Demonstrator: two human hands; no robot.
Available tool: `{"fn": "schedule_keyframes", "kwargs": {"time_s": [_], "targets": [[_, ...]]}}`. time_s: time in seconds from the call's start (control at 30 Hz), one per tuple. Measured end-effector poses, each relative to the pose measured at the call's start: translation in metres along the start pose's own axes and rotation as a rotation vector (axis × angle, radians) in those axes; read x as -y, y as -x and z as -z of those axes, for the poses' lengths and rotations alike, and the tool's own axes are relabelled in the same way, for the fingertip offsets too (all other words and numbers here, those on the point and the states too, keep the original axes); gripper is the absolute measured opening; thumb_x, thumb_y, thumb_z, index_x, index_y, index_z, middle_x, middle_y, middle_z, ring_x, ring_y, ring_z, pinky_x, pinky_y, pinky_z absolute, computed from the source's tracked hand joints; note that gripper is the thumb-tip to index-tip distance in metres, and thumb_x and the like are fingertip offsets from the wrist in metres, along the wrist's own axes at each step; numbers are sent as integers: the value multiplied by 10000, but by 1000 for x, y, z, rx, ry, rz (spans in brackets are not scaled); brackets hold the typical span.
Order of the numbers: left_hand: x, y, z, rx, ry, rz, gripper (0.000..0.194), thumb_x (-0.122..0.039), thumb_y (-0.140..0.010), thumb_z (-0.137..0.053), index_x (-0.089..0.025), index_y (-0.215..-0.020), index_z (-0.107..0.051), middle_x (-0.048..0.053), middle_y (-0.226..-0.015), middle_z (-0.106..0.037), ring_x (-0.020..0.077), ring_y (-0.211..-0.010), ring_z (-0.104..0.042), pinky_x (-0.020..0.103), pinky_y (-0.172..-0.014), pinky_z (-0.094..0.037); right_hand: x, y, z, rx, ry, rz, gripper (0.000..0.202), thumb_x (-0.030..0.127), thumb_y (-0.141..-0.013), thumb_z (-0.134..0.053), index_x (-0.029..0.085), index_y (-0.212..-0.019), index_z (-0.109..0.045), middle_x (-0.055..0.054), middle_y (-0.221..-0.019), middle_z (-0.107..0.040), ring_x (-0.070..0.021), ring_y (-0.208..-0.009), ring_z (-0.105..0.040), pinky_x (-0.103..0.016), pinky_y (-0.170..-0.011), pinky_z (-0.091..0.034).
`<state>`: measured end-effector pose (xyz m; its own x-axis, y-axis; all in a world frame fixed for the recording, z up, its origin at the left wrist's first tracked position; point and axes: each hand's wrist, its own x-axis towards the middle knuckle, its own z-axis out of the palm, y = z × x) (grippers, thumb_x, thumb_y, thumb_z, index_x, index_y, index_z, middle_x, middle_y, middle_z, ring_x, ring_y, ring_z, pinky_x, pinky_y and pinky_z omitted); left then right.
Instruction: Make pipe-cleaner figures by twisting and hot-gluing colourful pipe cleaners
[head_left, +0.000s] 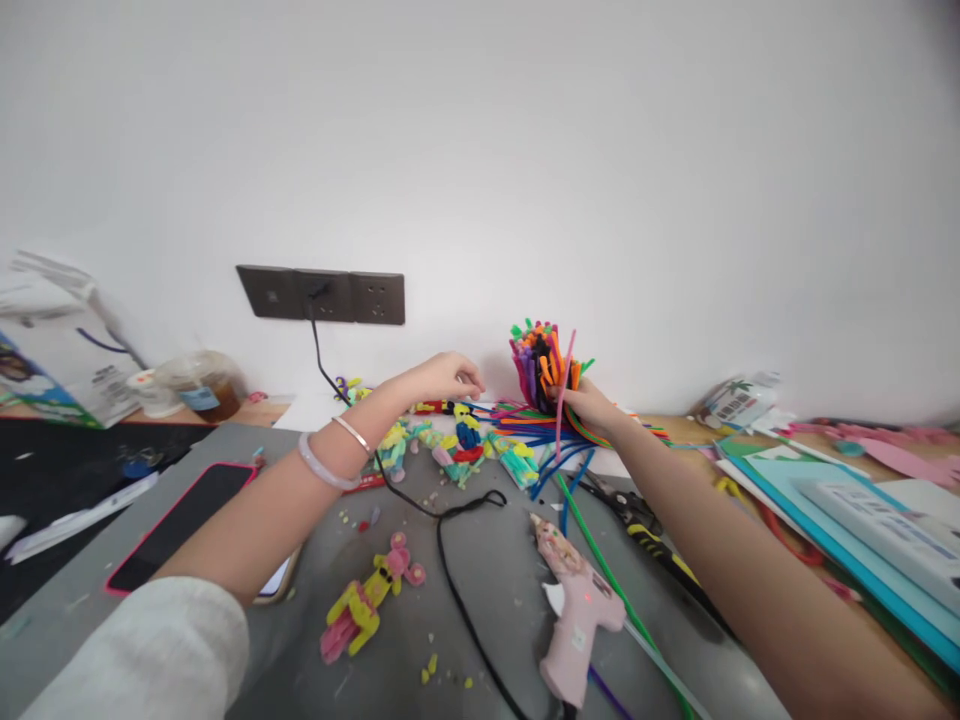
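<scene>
A thick bundle of multicoloured pipe cleaners [534, 372] stands upright by the wall, and my right hand [589, 405] is wrapped around its right side. One pink pipe cleaner [565, 390] sticks up in front of it. My left hand [452, 378] hovers to the left of the bundle, fingers loosely bent and apart, with nothing visible in them. Below it lie several small pipe-cleaner figures [466, 430] in yellow, blue, red and mint. Loose pipe cleaners [525, 422] spread beneath the bundle. Nearer to me lies a yellow and pink pipe-cleaner doll [371, 597].
A pink glue gun [576, 610] lies at front centre, its black cord [457, 570] running near a wall socket [321, 295]. Pliers [660, 545] lie under my right forearm. Phone [187, 525] and drink cup [206, 385] are left; coloured sheets [847, 520] are right.
</scene>
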<state>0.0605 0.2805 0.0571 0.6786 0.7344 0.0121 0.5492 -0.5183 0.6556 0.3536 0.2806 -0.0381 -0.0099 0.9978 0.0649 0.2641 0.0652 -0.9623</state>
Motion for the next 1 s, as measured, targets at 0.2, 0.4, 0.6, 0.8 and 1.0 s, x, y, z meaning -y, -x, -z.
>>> {"fn": "schedule_keyframes", "kwargs": {"time_s": [0.2, 0.4, 0.6, 0.8, 1.0], "targets": [[-11, 47, 26, -89, -119, 45, 253, -201, -797, -619, -104, -974, -770, 100, -938, -802, 194, -844, -719, 276, -789, -531, 3, 2, -2, -31, 95, 48, 315, 332, -972, -628, 173, -1244, -613, -84, -1230, -652, -231, -1002, -677, -431, -836, -584], [-35, 121, 44, -212, -190, 103, 256, -306, -864, -579, -165, -984, -756, 53, -924, -797, 179, -823, -720, 248, -732, -514, 30, 2, 15, -97, 289, 208, 227, 391, -849, -693, 174, -916, -694, -56, -872, -746, -289, -830, -696, -409, -735, -569], [-38, 181, 47, -315, -265, 240, 223, -345, -877, -571, -248, -953, -756, -18, -930, -799, 161, -813, -708, 218, -703, -483, 60, -11, 26, -104, 609, 308, 170, 340, -761, -735, 185, -815, -693, -64, -792, -745, -338, -826, -690, -435, -772, -538], [-20, 160, 13, -159, -378, 168, 208, -221, -898, -562, -217, -908, -770, 11, -903, -796, 166, -820, -710, 222, -716, -472, 36, -14, 3, 2, 897, 214, 246, 327, -955, -645, 178, -1149, -658, -68, -1140, -692, -226, -962, -683, -419, -845, -571], [2, 109, -38, 5, -453, 81, 154, -112, -770, -687, -216, -764, -799, 35, -813, -798, 205, -795, -722, 261, -775, -480, 23, 3, -19, 13, 1064, 166, 323, 337, -958, -642, 181, -1239, -620, -98, -1252, -651, -256, -1062, -659, -483, -906, -549]]}}
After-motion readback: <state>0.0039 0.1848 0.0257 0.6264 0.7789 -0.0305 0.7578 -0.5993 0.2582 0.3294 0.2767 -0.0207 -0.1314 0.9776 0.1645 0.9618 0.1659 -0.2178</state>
